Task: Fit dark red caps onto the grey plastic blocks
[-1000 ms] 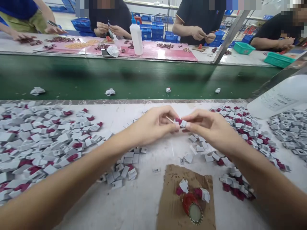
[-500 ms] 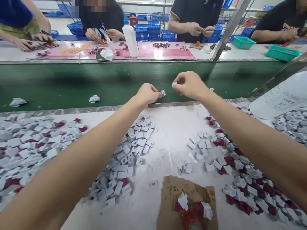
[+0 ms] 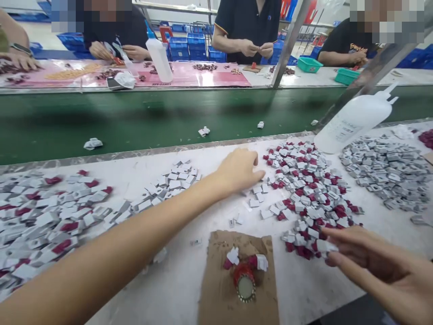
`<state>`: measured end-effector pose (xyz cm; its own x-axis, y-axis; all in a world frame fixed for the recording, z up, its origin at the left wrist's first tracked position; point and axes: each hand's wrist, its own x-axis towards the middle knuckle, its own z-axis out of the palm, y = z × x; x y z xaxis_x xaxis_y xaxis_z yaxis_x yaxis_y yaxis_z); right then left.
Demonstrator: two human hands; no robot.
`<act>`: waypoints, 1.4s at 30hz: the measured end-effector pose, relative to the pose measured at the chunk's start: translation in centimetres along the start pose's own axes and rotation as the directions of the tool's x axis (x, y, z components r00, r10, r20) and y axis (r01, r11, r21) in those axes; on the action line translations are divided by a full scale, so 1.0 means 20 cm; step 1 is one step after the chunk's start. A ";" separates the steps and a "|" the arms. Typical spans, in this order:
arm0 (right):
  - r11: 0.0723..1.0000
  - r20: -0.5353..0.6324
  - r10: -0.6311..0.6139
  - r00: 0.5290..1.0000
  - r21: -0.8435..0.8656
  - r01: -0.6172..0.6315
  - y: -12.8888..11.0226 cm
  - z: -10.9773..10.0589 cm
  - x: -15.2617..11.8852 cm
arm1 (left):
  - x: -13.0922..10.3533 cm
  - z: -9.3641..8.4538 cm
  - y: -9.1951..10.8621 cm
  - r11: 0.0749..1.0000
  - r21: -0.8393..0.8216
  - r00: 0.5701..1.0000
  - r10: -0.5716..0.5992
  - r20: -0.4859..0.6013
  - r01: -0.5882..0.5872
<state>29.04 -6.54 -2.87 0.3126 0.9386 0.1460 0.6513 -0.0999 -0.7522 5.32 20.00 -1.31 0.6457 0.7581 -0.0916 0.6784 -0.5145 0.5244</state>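
Back from over the green belt (image 3: pixel 152 122), the left hand (image 3: pixel 241 169) hangs parted and apparently empty beside the mixed pile (image 3: pixel 306 180). The right hand (image 3: pixel 379 266), now at the pile's near end, has a small piece (image 3: pixel 325 247) between thumb and finger; whether it is gripped, one cannot tell.

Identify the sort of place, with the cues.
Probably a factory assembly line: a long green belt, heaped small grey-and-maroon parts, and co-workers lined up opposite, doing handwork.
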 end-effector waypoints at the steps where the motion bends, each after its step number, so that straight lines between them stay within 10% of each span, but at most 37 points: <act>1: 1.000 0.037 -0.024 0.999 0.002 0.024 0.01 0.02 -0.06 | 0.00 0.04 0.03 1.000 0.019 1.000 -0.015 -0.011 0.015; 8: 0.957 0.064 -0.291 0.955 0.003 0.292 0.01 0.11 -0.28 | -0.04 0.08 0.07 0.992 0.001 0.991 -0.129 -0.047 0.129; 21: 0.956 0.035 -0.288 0.957 0.067 0.285 0.00 0.19 -0.27 | -0.08 0.10 0.13 0.970 -0.156 0.966 -0.209 -0.151 0.185; 27: 0.939 0.022 -0.164 0.986 0.310 0.149 -0.08 0.25 -0.27 | -0.39 -0.03 0.11 0.953 -0.196 0.920 -0.280 -0.276 0.231; 33: 0.865 0.018 -0.227 0.974 0.464 0.192 -0.22 0.36 -0.26 | -0.76 0.10 0.00 0.937 -0.155 0.895 -0.345 -0.283 0.313; 42: 0.860 0.071 -0.373 0.925 0.402 0.316 -0.32 0.42 -0.24 | -0.89 0.17 -0.04 0.972 -0.155 0.933 -0.216 -0.287 0.177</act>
<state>17.66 -7.58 -4.09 -0.0029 0.9290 0.3702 0.3808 0.3433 -0.8586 -5.42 5.59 -3.04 0.3551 0.9338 0.0444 0.7196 -0.3033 0.6246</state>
